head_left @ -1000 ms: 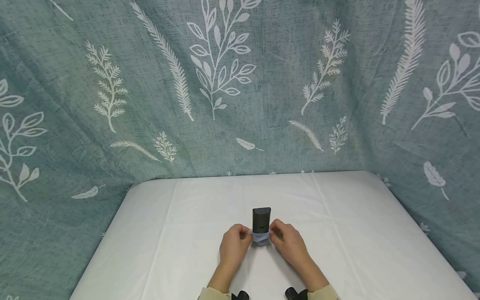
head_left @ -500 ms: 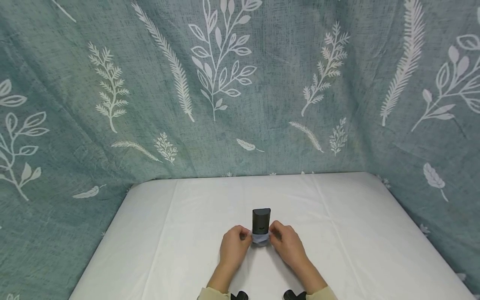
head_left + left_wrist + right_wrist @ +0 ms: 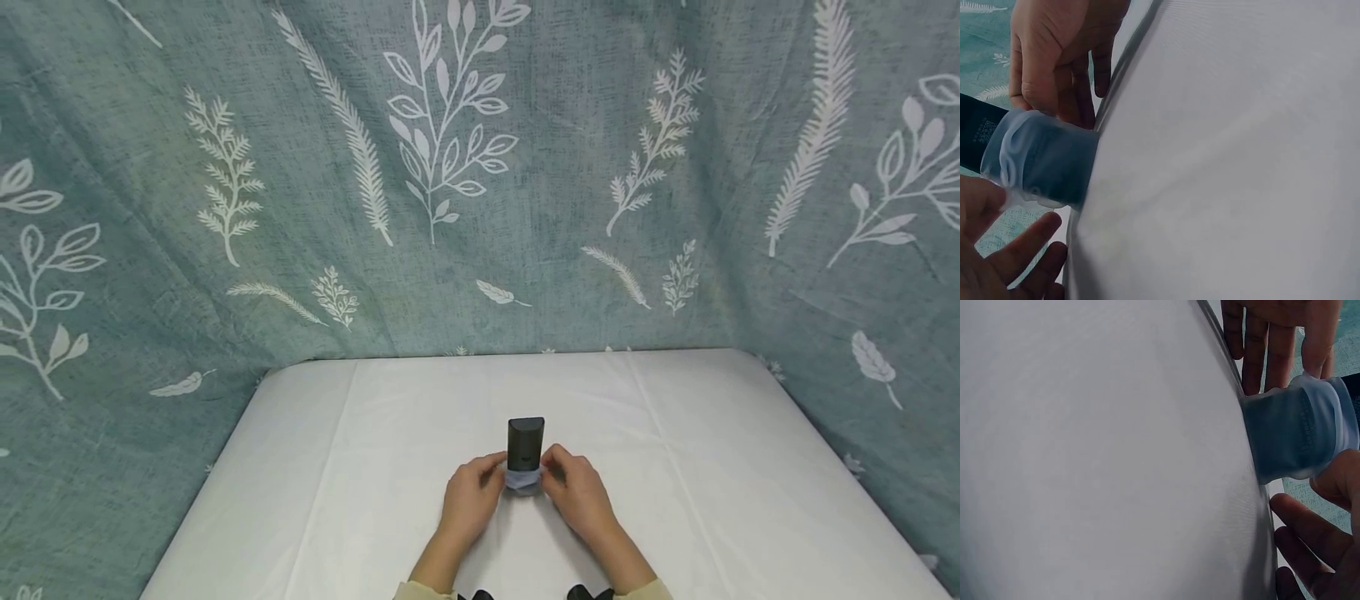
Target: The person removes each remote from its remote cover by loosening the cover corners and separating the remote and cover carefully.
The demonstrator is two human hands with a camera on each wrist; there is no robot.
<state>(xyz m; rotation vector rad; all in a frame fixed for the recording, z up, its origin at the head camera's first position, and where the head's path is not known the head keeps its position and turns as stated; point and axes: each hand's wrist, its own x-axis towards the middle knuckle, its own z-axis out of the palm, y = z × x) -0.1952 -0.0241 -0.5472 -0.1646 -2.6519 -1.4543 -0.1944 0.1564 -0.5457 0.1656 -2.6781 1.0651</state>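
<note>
A black remote control [image 3: 525, 446] stands upright on the white table, its lower end inside a translucent silicone cover [image 3: 522, 480]. On its left side my left hand [image 3: 471, 498] pinches the cover's rim between thumb and index finger. My right hand [image 3: 581, 496] pinches the rim on the opposite side. Both wrist views show the cover [image 3: 1054, 156] bunched and folded at its upper edge, with the remaining fingers spread loosely beside it. Dark remote shows through the cover [image 3: 1285, 431] in the right wrist view.
The white cloth-covered table [image 3: 390, 433] spreads around the hands. A green curtain with white leaf prints [image 3: 555, 167] stands behind and at both sides. Black wrist mounts [image 3: 581, 592] show at the bottom edge.
My left index finger has straightened a little along the remote's side. Both hands stay at the cover, and the remote remains upright. The whole head view has shifted slightly.
</note>
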